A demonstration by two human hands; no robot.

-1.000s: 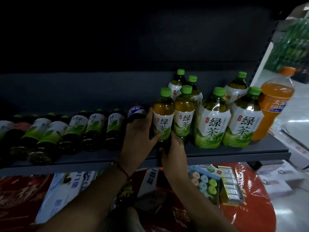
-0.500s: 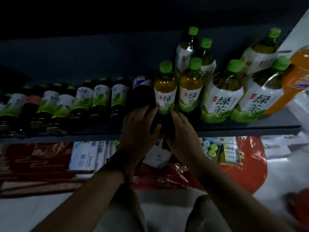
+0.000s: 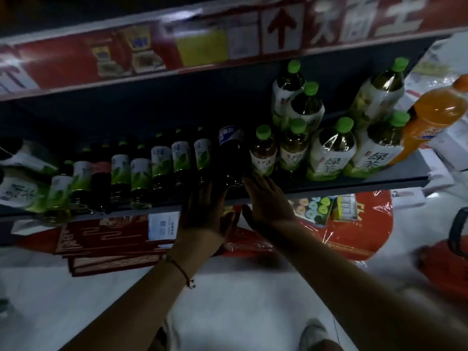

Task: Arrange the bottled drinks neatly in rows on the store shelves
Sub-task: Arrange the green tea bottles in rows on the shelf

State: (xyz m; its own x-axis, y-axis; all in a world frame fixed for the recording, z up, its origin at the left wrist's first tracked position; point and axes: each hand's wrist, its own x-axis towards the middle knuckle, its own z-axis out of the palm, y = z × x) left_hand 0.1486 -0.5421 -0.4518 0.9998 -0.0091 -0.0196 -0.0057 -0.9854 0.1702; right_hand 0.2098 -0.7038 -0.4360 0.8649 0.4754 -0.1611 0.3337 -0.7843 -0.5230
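Cola bottle (image 3: 231, 158) | left hand (image 3: 205, 214) touching base | right hand (image 3: 268, 201) flat, beside

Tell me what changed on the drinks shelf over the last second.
Both hands came off the bottles: the left hand and right hand were wrapped around the dark cola bottle and the neighbouring small tea bottle; now their fingers are straight near the shelf edge. The camera tilted up. Bottle rows and the orange bottle stayed put.
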